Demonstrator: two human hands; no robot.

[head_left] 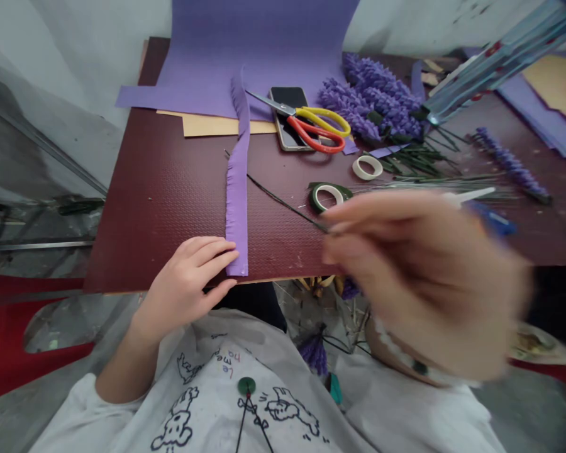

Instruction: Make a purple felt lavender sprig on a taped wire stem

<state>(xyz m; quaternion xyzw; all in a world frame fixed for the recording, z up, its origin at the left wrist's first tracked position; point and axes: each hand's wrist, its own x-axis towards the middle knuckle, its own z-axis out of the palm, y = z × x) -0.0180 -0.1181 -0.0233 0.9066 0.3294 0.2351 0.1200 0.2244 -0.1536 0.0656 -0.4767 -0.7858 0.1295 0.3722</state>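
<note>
My left hand [195,270] rests at the table's front edge, fingertips touching the left side of a fringed purple strip [238,207] near its lower end, thumb apart. The strip runs away from me, its cut fringe along the left and its far end twisted up. My right hand [419,270], smeared by motion, is raised in front of the table with thumb and fingers pinched on a thin dark green floral wire [283,202]. The wire slants to the far left and passes behind the strip, with its tip showing beyond.
Scissors [306,123] with red and yellow handles lie across a phone [290,97]. Rolls of green tape [329,197] and white tape [367,167] sit nearby. Purple flower spikes [370,100] and green stems [412,160] lie at the right, a large purple sheet [259,44] behind.
</note>
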